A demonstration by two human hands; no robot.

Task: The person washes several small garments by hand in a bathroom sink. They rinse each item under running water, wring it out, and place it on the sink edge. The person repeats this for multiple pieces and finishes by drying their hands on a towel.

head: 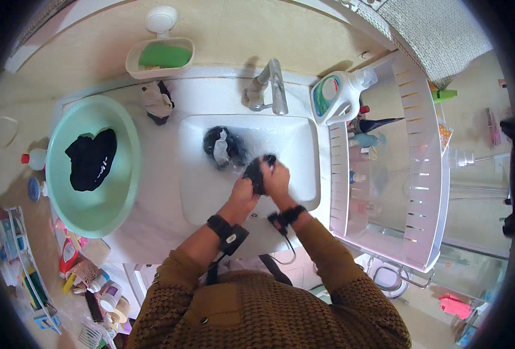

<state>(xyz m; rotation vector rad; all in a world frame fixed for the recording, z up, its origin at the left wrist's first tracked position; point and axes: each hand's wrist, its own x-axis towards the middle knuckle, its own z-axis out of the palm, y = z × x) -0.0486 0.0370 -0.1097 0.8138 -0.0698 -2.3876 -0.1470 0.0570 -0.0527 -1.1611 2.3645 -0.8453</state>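
Observation:
Over the white basin (248,200), my left hand (243,192) and my right hand (277,179) both grip a dark wet cloth (254,174), perhaps a sock. Motion blurs my fingers and the cloth. In the basin, just up and left of my hands, lies a wet black-and-white garment (221,148) in shallow water. The chrome faucet (277,87) stands behind the basin. A crumpled black-and-beige sock (158,102) rests on the counter at the back left. Black cloth (91,161) with white lettering lies inside the mint-green tub (129,196).
On the back right corner stands a white detergent bottle (340,98). A white slotted rack (421,174) borders the counter on the right. A soap dish (131,65) with a green bar (166,56) hangs on the wall. Several toiletries (109,296) crowd the lower left.

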